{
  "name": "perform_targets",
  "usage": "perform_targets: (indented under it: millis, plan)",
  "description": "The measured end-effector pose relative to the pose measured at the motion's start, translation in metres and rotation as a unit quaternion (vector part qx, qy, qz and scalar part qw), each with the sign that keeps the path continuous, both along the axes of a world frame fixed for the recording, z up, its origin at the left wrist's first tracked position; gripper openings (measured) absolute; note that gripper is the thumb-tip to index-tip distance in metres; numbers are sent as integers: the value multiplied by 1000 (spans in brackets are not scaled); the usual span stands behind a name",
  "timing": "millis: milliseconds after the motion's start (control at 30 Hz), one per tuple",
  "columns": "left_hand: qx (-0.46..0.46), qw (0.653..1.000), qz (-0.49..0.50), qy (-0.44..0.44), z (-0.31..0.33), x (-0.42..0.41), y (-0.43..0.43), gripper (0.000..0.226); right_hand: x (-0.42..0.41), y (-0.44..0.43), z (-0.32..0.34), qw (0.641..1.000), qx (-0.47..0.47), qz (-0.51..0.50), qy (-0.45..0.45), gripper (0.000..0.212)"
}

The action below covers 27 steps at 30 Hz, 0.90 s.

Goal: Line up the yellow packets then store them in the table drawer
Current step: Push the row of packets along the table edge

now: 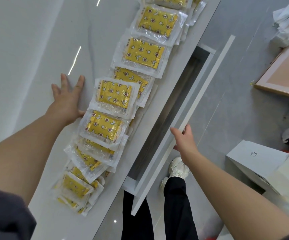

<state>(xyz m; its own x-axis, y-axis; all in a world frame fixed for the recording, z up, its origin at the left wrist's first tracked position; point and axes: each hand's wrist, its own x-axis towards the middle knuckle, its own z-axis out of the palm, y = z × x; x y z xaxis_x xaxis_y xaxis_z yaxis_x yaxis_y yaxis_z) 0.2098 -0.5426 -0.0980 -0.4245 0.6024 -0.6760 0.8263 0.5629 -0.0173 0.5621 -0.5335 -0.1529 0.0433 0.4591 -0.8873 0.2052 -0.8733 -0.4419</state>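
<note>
1. The left hand (pixel 67 99) lies flat on the white table (pixel 27 49) with its fingers spread and pointing toward 12 o'clock. Its thumb reaches toward 3 o'clock and touches the clear edge of a packet about halfway along the row. It holds nothing.

2. The yellow packets (pixel 112 94) lie on the table in one overlapping row along its front edge. The row's long axis runs from 7 o'clock near the person to 1 o'clock at the top of the view, where it is cut off. The far packets sit fairly square. The near ones at 7 o'clock are fanned and heaped, so I judge the lining-up only roughly done.

3. The drawer (pixel 180 104) stands pulled out just under that edge, parallel to the row on the same 7-to-1 axis. It lies at 4 o'clock from the packets, just beside them and lower. Its mouth looks shorter than the row.

4. The right hand (pixel 185 141) grips the drawer front (pixel 207 94) near its lower end, fingers curled over the top edge. It is across the drawer from the packets, at 4 o'clock.

5. The left hand is the nearer one and sits behind the row at 10 o'clock. Storing therefore probably means moving packets toward 4 o'clock, across their axis, over the edge and down into the drawer.
</note>
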Motion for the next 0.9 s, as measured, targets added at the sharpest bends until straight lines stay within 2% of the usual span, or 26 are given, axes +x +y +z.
perform_targets:
  millis: [133,267,367,433,533,667,767,900]
  plan:
    - [3,1000,6,-5,0,0,-1,114,-9,-1,1,996,21,61,-65,46]
    - [4,1000,24,-7,3,3,0,104,-7,1,1,996,16,59,-65,39]
    - [85,993,87,3,22,16,-4,86,-1,1,5,996,10,51,-69,34]
    - [155,985,80,7,44,36,-12,76,3,0,7,996,9,51,-75,34]
    - [220,974,-61,9,73,76,-25,71,9,0,9,995,7,49,-83,33]
    - [233,931,-282,6,71,120,-37,84,12,0,10,996,2,48,-70,33]
    - [145,899,-411,35,63,147,-38,100,15,-1,10,997,2,49,-61,31]
    - [23,838,-530,126,51,174,-35,93,18,-1,10,997,5,49,-51,29]
